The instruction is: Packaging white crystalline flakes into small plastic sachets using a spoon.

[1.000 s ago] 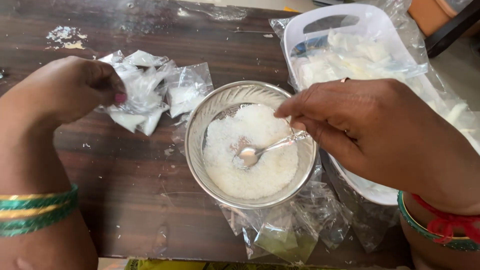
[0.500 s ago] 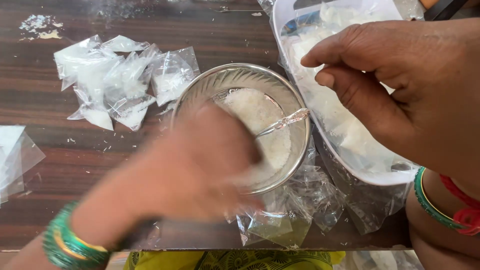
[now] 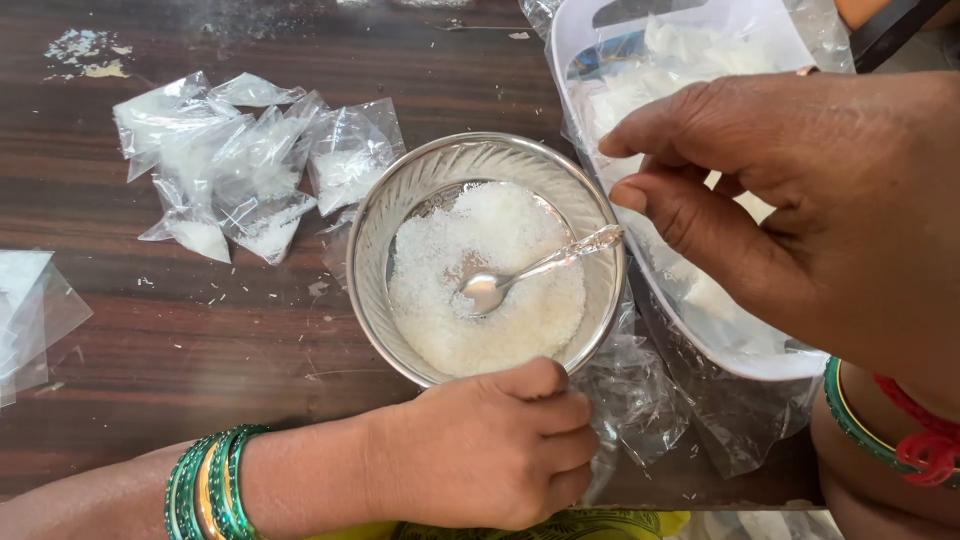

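Note:
A steel bowl (image 3: 400,200) of white grains stands mid-table, and a metal spoon (image 3: 530,270) rests in it with its handle on the right rim. My left hand (image 3: 490,450), with green and gold bangles on the wrist, is curled into a fist against the bowl's near rim, its knuckles beside crumpled empty clear bags (image 3: 630,395). Whether it pinches one is hidden. My right hand (image 3: 790,210) hovers above the bowl's right side and the white tray (image 3: 760,360). Its thumb and fingers are apart and hold nothing.
Several small filled clear packets (image 3: 240,160) lie in a heap left of the bowl on the dark wooden table (image 3: 200,340). A flat empty bag (image 3: 30,310) sits at the left edge. The tray holds more plastic-wrapped white material.
My left hand left the packets at the left and swept to the bowl's near rim. My right hand let go of the spoon and lifted away to the right.

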